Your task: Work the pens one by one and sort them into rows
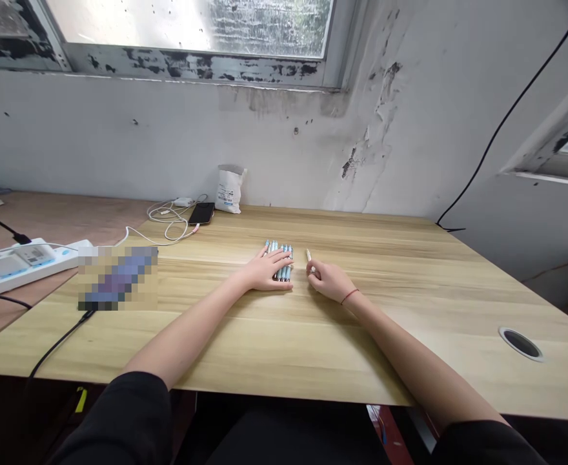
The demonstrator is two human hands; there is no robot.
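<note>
Several light-blue and white pens [284, 274] lie side by side in a row on the wooden table [284, 342]. Over them rests my left hand [267, 268], flat with its fingers spread, covering their middle parts. A little to the right, my right hand [330, 279] has its thumb and fingers closed around a single whitish pen [308, 256]. Only the upper end of that pen shows beyond the fingers, pointing away from me. A small gap of bare wood separates it from the row.
At the back stand a white paper bag [230, 188] and a black phone [201, 214] on a white cable. A blurred-out device [122, 278] and a power strip [37, 261] are at left. A round cable hole [521, 343] is at right. The wall [168, 142] bounds the far side.
</note>
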